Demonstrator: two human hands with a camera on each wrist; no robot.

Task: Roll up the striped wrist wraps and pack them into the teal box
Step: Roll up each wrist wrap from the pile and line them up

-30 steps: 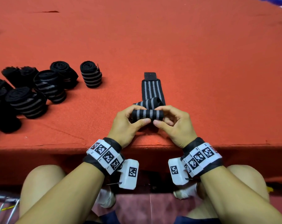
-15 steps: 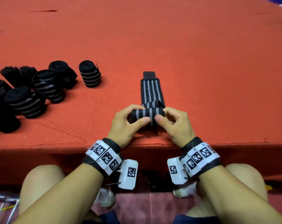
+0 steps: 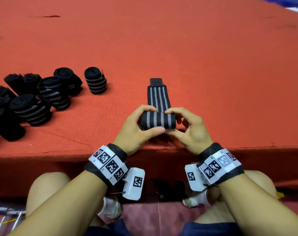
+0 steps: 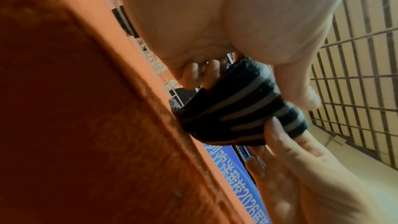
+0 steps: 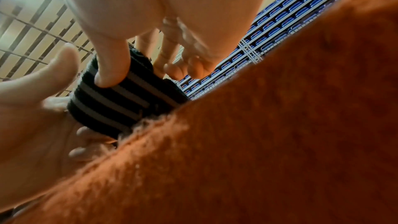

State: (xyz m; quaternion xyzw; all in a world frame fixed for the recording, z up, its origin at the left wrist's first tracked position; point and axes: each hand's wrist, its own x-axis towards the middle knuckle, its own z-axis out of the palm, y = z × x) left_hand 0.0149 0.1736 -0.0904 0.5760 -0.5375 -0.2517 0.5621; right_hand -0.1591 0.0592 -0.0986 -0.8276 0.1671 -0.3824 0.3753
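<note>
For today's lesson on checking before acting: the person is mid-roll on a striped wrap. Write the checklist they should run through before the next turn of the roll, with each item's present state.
1. Left hand grips the roll: ok, fingers over it, thumb in front.
2. Right hand grips the roll: ok, thumb presses its near side.
3. Tail lies flat and straight on the red cloth: ok.
4. Roll edges even: cannot tell, the hands cover both ends.
5. Path ahead free: ok, the finished rolls stand apart to the left.
6. Teal box ready: cannot tell, it is in no view.
</note>
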